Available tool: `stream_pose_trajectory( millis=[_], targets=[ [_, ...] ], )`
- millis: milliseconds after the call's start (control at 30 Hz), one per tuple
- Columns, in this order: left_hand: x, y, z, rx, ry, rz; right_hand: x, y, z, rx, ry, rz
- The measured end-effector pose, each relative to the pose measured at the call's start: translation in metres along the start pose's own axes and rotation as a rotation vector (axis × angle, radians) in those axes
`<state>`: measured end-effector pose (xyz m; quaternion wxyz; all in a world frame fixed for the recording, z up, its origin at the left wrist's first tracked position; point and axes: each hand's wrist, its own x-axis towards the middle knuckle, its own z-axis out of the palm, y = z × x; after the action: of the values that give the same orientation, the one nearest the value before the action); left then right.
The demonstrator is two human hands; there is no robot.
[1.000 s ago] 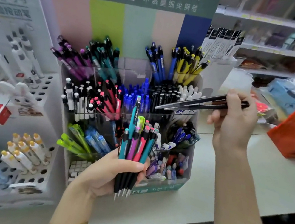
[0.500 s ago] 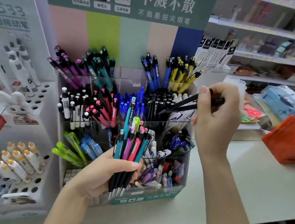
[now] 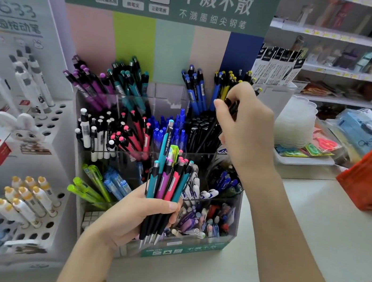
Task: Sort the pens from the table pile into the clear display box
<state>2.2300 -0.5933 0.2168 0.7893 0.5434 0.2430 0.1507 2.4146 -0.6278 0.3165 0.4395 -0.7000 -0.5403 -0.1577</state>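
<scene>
The clear display box stands on the white table, its compartments filled with pens sorted by colour. My left hand grips a bundle of teal, pink and purple pens, tips down, in front of the box. My right hand pinches thin black pens and holds them steeply over the compartment of black pens in the middle row. Their tips reach down among the black caps.
A white perforated pen rack stands to the left. An orange basket sits at the right on the table, with a white tray of small items behind my right arm. Store shelves fill the background.
My right hand has swung the black pens from nearly level to steeply tip-down and moved left over the black compartment. My left hand has kept its bundle in place.
</scene>
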Motion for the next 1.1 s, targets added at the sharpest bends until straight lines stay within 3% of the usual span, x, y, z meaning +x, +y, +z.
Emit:
stream_pose_trajectory(
  millis=[300, 433, 900, 1100],
  targets=[
    [-0.001, 0.003, 0.001, 0.033, -0.002, 0.009, -0.009, 0.009, 0.011, 0.001, 0.073, -0.145],
    [-0.003, 0.005, 0.001, 0.027, -0.005, 0.018, -0.001, 0.02, 0.004, 0.056, 0.003, -0.206],
    [0.002, 0.005, 0.002, 0.033, 0.007, 0.0, -0.001, 0.01, 0.0, 0.047, -0.099, -0.199],
    [0.004, 0.005, 0.0, 0.042, 0.031, -0.033, -0.015, 0.023, 0.015, 0.014, 0.003, -0.183]
  ],
)
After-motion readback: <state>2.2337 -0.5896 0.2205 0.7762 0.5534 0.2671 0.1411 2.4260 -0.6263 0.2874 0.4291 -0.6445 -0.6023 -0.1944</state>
